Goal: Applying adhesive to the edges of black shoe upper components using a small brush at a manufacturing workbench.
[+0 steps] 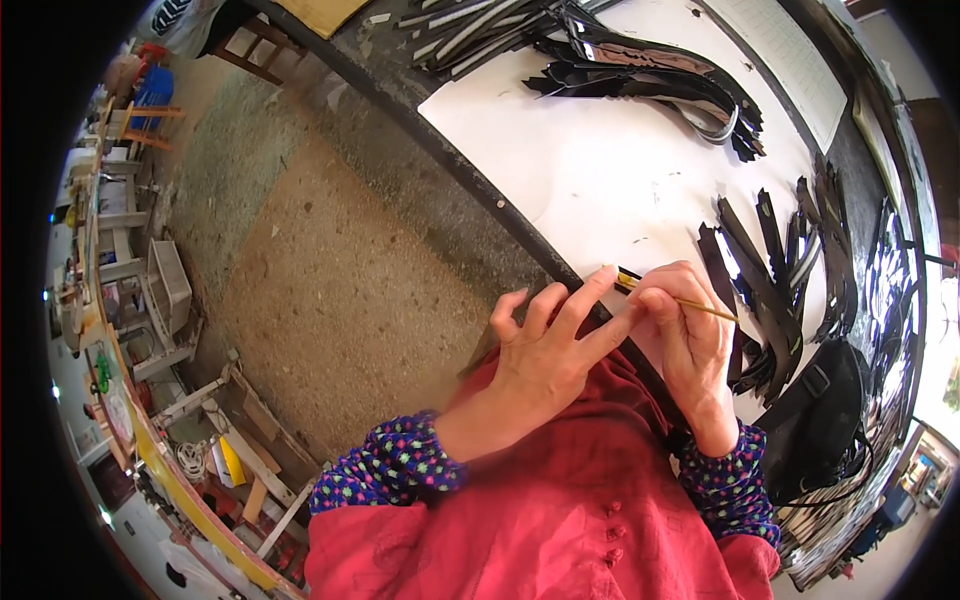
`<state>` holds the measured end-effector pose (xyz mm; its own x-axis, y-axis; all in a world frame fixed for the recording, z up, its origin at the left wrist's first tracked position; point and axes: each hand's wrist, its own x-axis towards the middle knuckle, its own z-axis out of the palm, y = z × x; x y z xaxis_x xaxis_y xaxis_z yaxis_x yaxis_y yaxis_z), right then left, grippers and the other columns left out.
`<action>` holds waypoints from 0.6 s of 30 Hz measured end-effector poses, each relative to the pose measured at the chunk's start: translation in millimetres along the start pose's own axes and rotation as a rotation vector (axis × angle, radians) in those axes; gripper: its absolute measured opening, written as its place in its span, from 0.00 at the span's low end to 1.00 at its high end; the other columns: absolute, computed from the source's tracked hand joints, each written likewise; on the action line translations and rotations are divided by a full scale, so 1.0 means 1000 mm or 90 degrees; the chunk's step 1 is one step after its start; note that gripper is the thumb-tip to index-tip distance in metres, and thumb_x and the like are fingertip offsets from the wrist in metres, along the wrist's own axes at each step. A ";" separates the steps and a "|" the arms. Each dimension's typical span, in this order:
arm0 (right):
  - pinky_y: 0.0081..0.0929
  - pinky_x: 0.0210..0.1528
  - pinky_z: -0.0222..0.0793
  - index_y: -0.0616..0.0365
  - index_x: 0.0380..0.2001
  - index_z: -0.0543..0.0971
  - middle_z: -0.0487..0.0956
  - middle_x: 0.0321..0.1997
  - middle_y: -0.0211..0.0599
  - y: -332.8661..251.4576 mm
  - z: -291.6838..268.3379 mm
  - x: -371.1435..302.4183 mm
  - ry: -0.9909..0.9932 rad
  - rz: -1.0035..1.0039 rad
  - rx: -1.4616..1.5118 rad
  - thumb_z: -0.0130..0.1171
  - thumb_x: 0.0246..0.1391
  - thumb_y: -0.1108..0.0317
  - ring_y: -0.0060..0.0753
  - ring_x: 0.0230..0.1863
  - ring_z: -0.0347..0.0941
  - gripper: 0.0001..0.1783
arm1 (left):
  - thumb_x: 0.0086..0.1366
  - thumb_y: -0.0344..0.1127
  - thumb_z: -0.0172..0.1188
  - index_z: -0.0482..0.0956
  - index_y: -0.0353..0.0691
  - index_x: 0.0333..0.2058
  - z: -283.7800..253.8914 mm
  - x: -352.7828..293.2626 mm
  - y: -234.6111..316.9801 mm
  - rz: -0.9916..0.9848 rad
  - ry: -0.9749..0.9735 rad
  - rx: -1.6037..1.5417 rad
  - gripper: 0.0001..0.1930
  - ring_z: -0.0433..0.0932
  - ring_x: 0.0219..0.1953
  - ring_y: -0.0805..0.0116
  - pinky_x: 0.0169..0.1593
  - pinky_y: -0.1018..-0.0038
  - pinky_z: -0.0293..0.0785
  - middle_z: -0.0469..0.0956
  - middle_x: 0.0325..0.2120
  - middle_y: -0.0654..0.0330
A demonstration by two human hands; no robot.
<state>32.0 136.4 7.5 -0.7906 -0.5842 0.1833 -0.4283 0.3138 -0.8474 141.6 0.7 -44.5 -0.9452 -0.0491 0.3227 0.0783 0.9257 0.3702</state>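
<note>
Big white worktop (pixel 600 180) w/ dark edge runs diagonally across the upper right; speckled floor (pixel 330 290) to its left. Piles of black strips on the worktop: a curved heap (pixel 660 85) at top, a fanned bunch (pixel 780 270) at right. Black bag (pixel 815 420) sits lower right, just beside the fanned bunch. Person in red top, dotted sleeves, at the worktop edge. Left hand (pixel 545 355): fingers spread, index and middle reaching up to a small black strip piece (pixel 628 280) at the worktop edge, grip loose, touching it at the tips. Right hand (pixel 690 340): grip pinched tight on a thin yellowish stick (pixel 705 308), its near end meeting the small piece, far end pointing right.
</note>
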 end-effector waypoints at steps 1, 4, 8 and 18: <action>0.32 0.36 0.73 0.62 0.38 0.78 0.79 0.34 0.42 0.000 0.001 0.000 0.006 0.012 0.018 0.57 0.65 0.75 0.42 0.32 0.76 0.03 | 0.58 0.31 0.58 0.79 0.66 0.56 -0.001 0.000 0.000 0.000 -0.001 0.002 0.27 0.66 0.55 0.68 0.60 0.53 0.54 0.68 0.64 0.70; 0.32 0.36 0.73 0.62 0.37 0.78 0.79 0.34 0.42 0.005 0.003 -0.001 0.021 0.001 0.019 0.57 0.65 0.74 0.43 0.32 0.76 0.03 | 0.58 0.31 0.57 0.80 0.66 0.56 0.003 0.000 0.001 0.002 0.010 0.003 0.27 0.66 0.55 0.68 0.59 0.54 0.54 0.68 0.64 0.70; 0.32 0.36 0.73 0.62 0.38 0.79 0.79 0.34 0.43 -0.005 -0.006 -0.003 0.012 0.038 0.018 0.58 0.64 0.75 0.44 0.31 0.76 0.03 | 0.58 0.30 0.57 0.80 0.67 0.57 0.006 0.000 -0.003 0.019 0.047 0.027 0.29 0.66 0.53 0.69 0.60 0.57 0.53 0.69 0.63 0.71; 0.38 0.50 0.69 0.58 0.45 0.80 0.80 0.48 0.36 0.010 -0.010 -0.041 0.153 -0.164 -0.372 0.59 0.46 0.70 0.39 0.50 0.76 0.19 | 0.67 0.35 0.61 0.79 0.58 0.61 -0.012 0.010 -0.002 0.062 -0.004 0.026 0.23 0.67 0.54 0.66 0.60 0.63 0.53 0.70 0.62 0.65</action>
<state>56.2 170.8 -3.6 -0.6784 -0.5329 0.5058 -0.7282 0.5790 -0.3668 136.0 -6.0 -32.0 -0.9357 0.0444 0.3501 0.1574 0.9405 0.3013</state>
